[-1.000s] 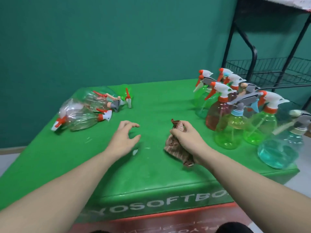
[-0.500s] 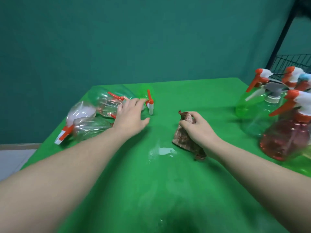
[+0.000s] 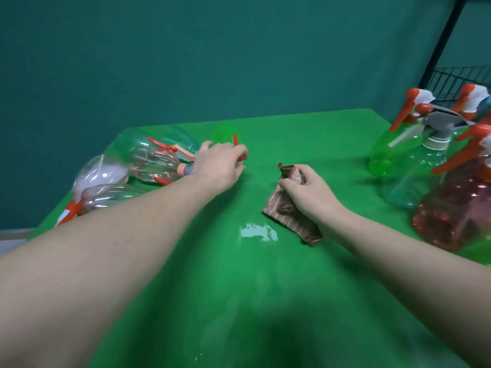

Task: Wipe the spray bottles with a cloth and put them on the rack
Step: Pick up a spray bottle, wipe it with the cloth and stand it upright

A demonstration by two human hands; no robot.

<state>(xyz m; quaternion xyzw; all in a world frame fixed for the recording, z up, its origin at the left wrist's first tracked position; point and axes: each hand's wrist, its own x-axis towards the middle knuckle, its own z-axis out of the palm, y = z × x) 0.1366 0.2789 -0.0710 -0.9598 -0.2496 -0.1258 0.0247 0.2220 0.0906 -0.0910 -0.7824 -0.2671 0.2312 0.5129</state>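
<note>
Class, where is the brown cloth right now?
In the head view, the brown cloth lies mid-table under the right hand, beside a wet patch.

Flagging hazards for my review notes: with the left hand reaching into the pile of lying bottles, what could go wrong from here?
1. The left hand reaches over the green lying spray bottle; the round clear lying bottles beside it might roll.
2. The shiny wet patch on the green table may re-wet bottles.
3. The upright bottles crowd the right edge, easily knocked over.
</note>
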